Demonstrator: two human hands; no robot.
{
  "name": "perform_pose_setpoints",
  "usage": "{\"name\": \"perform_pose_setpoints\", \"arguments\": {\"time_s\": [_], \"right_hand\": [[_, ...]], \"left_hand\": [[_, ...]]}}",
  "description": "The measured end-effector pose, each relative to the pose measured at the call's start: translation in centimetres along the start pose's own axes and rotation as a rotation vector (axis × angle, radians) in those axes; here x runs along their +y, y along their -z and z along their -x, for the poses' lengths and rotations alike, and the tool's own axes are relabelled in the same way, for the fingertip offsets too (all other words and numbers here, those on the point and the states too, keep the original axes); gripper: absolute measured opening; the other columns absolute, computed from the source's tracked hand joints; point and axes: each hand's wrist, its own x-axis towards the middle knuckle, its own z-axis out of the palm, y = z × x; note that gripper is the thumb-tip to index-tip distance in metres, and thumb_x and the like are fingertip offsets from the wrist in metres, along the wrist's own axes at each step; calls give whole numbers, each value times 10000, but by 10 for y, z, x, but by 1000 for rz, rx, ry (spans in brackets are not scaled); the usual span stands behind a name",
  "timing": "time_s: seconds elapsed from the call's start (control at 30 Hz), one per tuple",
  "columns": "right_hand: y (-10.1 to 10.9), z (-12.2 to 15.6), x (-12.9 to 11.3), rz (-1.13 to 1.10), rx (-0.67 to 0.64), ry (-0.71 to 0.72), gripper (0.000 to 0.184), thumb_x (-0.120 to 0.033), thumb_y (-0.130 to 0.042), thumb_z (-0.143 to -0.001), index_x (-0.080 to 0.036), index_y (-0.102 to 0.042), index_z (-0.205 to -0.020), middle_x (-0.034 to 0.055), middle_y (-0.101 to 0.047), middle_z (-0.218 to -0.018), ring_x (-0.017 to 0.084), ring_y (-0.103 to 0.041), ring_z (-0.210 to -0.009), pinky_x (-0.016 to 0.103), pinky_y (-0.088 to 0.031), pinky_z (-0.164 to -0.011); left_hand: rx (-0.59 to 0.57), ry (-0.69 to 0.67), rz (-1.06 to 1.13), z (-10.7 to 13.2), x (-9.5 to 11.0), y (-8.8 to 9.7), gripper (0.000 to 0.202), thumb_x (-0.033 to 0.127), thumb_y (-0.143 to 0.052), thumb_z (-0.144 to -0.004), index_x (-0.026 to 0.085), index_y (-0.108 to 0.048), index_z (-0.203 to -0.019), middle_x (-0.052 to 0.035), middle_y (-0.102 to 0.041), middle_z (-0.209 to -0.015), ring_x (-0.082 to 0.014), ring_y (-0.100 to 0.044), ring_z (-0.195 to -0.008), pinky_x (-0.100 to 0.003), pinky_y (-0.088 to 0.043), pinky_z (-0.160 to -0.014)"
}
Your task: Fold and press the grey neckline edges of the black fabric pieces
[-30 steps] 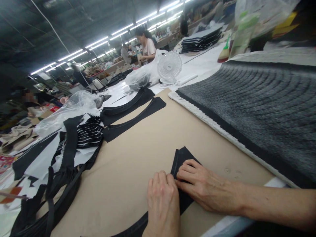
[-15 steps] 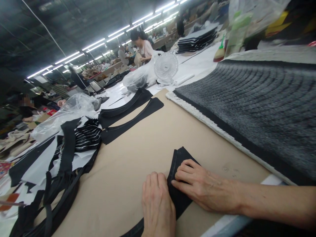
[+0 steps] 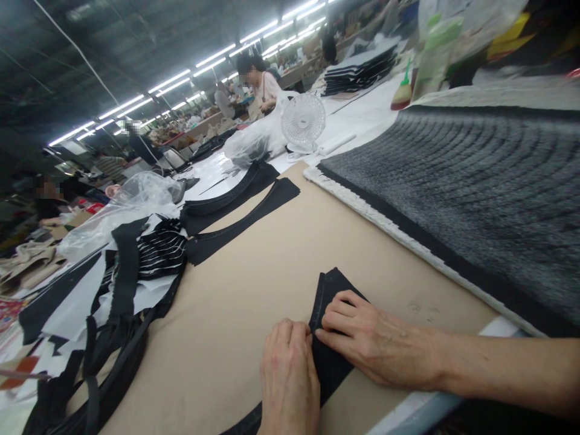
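A small stack of black cut fabric pieces (image 3: 331, 289) lies on the tan paper-covered table (image 3: 272, 260) near its front edge. My right hand (image 3: 367, 341) rests on top of the stack, fingers bent and pressing on its left edge. My left hand (image 3: 287, 377) sits just left of it, fingers curled together against the same edge, knuckles up. The lower part of the stack is hidden under both hands.
A thick grey textured mat (image 3: 457, 181) with a white edge fills the right. Long curved black fabric strips (image 3: 240, 211) lie farther back, with a striped cloth (image 3: 161, 251), black straps (image 3: 109, 362), plastic bags and a small white fan (image 3: 302, 121). Other people work at far tables.
My left hand has slid slightly left and down along the stack's edge. My right hand has stayed on top. The view has shifted a little.
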Motion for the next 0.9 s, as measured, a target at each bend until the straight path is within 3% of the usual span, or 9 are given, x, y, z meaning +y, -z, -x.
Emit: {"name": "perform_pose_setpoints", "arguments": {"time_s": [0.53, 0.77, 0.9], "right_hand": [[-2, 1, -1, 11, 45, 28, 194, -71, -424, -905, -128, -601, -962, 70, -564, -929, 208, -465, -883, 396, -368, -866], [0, 0, -1, -2, 20, 3, 242, -89, -403, -925, -133, -615, -1033, 66, -564, -885, 203, -479, -867, 398, -367, -869], [0, 0, -1, -8, 23, -2, 250, -95, -423, -917, -123, -612, -1078, 69, -573, -892, 206, -488, -883, 403, -368, -877]], "left_hand": [[19, -106, -527, -13, 27, -6, 221, -16, -468, -760, 179, -572, -764, -61, -551, -773, -247, -482, -736, -392, -371, -690], [4, -46, -355, -4, 20, -3, 306, -74, -416, -730, 185, -558, -809, -43, -551, -829, -233, -484, -789, -383, -363, -744], [11, 24, -228, -1, 15, 2, 298, -51, -384, -812, 195, -552, -807, -33, -551, -832, -214, -496, -794, -360, -367, -757]]}}
